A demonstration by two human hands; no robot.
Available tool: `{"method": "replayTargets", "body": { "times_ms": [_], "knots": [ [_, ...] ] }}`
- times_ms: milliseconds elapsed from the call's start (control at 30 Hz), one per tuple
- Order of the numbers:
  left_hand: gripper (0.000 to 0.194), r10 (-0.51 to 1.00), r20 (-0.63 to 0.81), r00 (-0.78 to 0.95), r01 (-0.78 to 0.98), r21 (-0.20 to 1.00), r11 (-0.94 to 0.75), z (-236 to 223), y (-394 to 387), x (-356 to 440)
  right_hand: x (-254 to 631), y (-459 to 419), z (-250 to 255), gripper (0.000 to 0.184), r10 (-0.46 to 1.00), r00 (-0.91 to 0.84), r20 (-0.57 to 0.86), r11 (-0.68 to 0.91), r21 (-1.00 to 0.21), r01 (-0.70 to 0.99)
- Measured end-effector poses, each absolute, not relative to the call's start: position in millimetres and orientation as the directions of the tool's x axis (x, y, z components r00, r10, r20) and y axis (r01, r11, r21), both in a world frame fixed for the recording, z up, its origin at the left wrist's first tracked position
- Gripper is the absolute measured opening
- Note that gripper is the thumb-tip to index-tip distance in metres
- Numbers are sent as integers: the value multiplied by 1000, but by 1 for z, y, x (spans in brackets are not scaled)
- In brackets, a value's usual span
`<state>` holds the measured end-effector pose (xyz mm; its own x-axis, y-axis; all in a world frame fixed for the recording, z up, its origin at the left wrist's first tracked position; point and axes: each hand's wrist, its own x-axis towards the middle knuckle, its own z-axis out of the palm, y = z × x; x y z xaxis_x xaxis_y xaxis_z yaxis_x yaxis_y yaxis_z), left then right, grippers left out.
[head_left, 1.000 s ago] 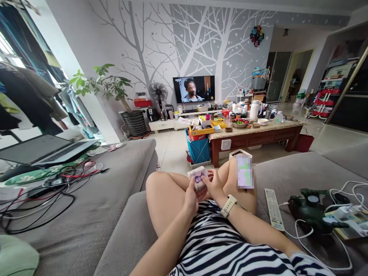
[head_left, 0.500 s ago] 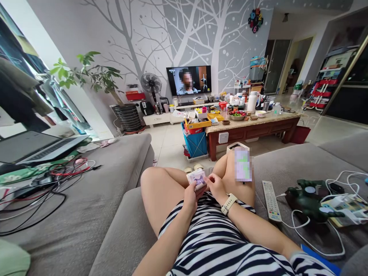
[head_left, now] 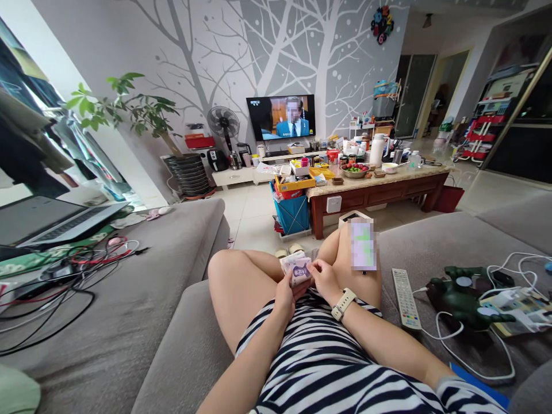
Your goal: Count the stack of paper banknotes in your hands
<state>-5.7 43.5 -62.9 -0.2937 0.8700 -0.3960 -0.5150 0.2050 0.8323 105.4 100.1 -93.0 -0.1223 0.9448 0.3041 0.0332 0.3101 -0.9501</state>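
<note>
A stack of purple banknotes (head_left: 298, 271) sits over my lap, with a printed portrait facing up and paler note edges showing behind. My left hand (head_left: 285, 296) is closed around the near left side of the stack, thumb on top. At the right edge of the notes, my right hand (head_left: 324, 279) pinches a corner between thumb and fingers. A cream watch (head_left: 344, 303) is on my right wrist. On my right thigh rests a phone (head_left: 363, 246) with its screen blurred out.
A remote control (head_left: 406, 299), a dark green device (head_left: 466, 299) and white cables lie on the sofa at right. At left are a laptop (head_left: 56, 221) and tangled cords (head_left: 73, 270). Ahead stand a cluttered coffee table (head_left: 379, 192) and a blue bin (head_left: 292, 215).
The top note now lies flatter with its portrait plainer, and paler notes fan out behind it. Both hands keep hold. The television picture has changed and the view has shifted slightly.
</note>
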Motion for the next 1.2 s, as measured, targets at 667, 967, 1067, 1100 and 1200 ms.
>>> {"method": "replayTargets", "body": {
  "times_ms": [667, 967, 1067, 1100, 1200],
  "knots": [
    [44, 865, -405, -297, -580, 796, 173, -82, 54, -14, 109, 91, -86, 28, 954, -129, 269, 236, -946, -222],
    [38, 883, -355, -307, -617, 780, 99, -87, 58, -10, 108, 98, -91, 36, 959, -151, 241, 202, -950, -239],
    [35, 888, -354, -295, -618, 779, 105, -85, 56, -9, 108, 100, -93, 35, 961, -132, 244, 214, -954, -208],
    [34, 888, -355, -292, -617, 779, 109, -84, 55, -9, 109, 101, -93, 34, 960, -129, 247, 220, -956, -195],
    [32, 886, -362, -289, -611, 783, 120, -80, 52, -9, 109, 101, -94, 33, 956, -131, 261, 241, -958, -154]
  ]
}}
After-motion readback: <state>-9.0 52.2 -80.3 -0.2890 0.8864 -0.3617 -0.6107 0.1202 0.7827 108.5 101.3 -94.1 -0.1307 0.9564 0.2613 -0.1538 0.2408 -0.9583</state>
